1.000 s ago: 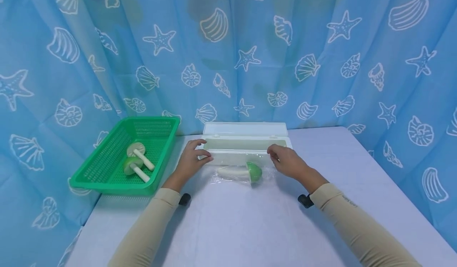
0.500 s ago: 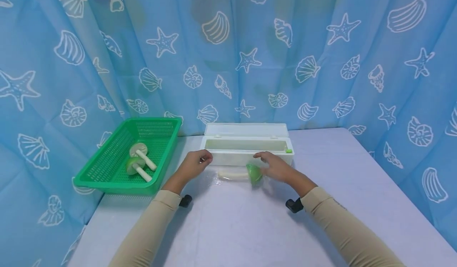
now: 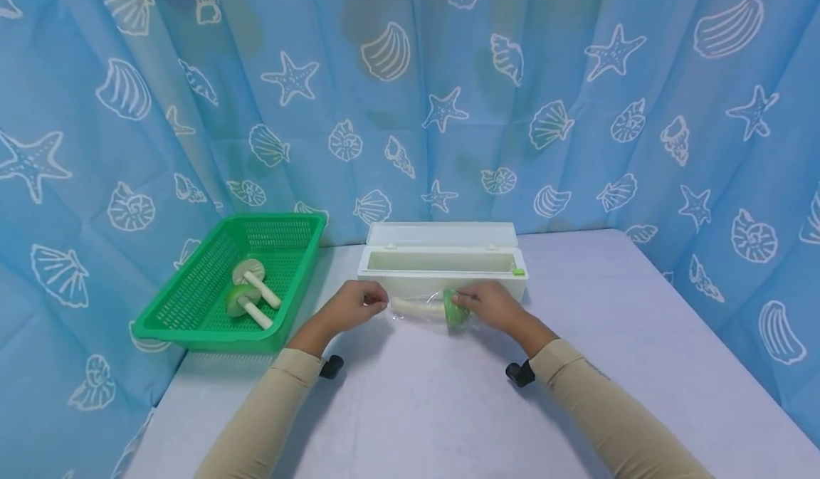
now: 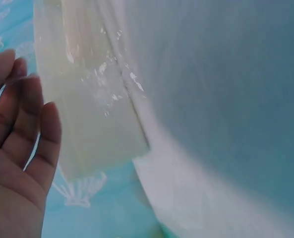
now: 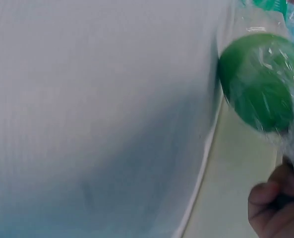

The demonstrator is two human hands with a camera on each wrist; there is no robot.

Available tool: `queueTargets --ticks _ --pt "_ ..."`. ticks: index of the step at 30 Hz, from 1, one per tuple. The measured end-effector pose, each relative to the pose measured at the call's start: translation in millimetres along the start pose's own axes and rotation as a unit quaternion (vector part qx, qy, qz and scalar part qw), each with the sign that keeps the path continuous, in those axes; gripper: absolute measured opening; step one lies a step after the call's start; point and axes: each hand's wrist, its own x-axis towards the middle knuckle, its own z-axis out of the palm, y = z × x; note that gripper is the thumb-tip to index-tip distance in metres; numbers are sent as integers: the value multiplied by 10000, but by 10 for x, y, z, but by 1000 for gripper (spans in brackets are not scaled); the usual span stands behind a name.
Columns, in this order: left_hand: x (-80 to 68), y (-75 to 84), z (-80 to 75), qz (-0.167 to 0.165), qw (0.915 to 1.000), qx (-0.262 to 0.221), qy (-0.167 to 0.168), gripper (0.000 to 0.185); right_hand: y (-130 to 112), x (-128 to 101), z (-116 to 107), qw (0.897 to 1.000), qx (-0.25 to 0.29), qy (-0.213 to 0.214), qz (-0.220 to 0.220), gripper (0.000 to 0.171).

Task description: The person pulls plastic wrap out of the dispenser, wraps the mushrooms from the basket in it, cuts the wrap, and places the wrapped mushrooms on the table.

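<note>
our hands have drawn inward since before, right hand (image 3: 488,304) pinching the wrapped mushroom (image 3: 442,308), left hand (image 3: 351,305) gripping the film (image 3: 398,311) edge, against the dispenser box (image 3: 442,269), bare table (image 3: 448,408) nearer us.

Bright, even light; both wrist views blurred.

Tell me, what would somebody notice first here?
Probably the toy mushroom with its bright green cap, wrapped in clear film in the middle of the white table, between the left hand and the right hand. Next, the green basket at the left, holding two more mushrooms.
</note>
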Motion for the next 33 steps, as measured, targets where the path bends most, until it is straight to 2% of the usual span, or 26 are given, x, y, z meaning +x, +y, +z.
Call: queueTargets --ticks 4,7,9,11,12,16,18,19,22,25,27,29,31,33 --pt "32 111 63 230 9964 286 -763 6 -35 17 21 9994 -294 117 147 35" --pt "93 165 164 366 9879 725 -1322 9 -57 7 4 9985 -457 229 208 29" --pt "134 186 250 311 9819 898 -1641 10 -64 -6 -6 9977 -568 269 234 28" --pt "174 180 339 99 9797 931 -1770 4 -77 -19 -18 9967 -687 284 317 30" --pt "188 186 369 -69 9808 812 -1769 5 -83 -25 -23 9961 -755 289 354 32" --pt "251 206 421 -991 9845 227 -1432 38 -51 -52 -29 9956 -846 270 310 34" --pt "283 220 418 -1263 9832 90 -1317 43 -6 -72 -24 9960 -822 292 188 34" --pt "300 226 416 -1318 9822 186 -1322 41 20 -84 -22 9964 -785 305 129 34" --pt "333 248 410 -1149 9798 1019 -1284 32 93 -124 -21 9972 -698 278 -15 36" --pt "353 302 411 -852 9666 2191 -1025 20 123 -163 -37 9972 -714 194 -63 39" --pt "365 354 414 -568 9570 2717 -845 17 114 -180 -54 9963 -844 139 18 37" --pt "353 392 411 -188 9525 2952 -727 15 74 -179 -60 9946 -1007 113 225 36" --pt "330 420 410 100 9562 2849 -670 15 23 -176 -66 9912 -1218 86 518 34" --pt "292 445 411 252 9619 2641 -656 18 -28 -175 -70 9865 -1430 19 794 33"
